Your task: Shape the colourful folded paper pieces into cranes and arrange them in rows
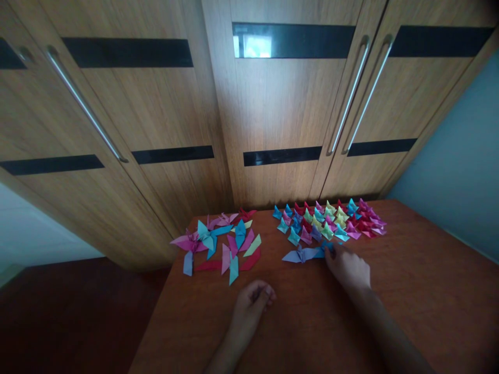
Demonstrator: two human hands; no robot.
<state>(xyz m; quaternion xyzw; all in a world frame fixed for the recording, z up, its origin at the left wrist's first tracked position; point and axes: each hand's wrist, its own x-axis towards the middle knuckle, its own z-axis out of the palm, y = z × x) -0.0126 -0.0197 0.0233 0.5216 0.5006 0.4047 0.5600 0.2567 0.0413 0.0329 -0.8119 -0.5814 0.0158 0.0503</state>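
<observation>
Your forearms run off the bottom edge. Left hand: loosely curled, thumb against fingers. Blue paper piece at its 2 o'clock, part-hidden by your right hand; can't tell if pinched. Lilac piece at 9.

the right hand hides part of the blue paper piece, so its grip cannot be told. curled fingers hide the palm of the left hand. the left forearm is cut off near half past six, the right forearm towards five o'clock, the wardrobe at twelve. folds in the small paper pieces towards four are too small to tell.
</observation>
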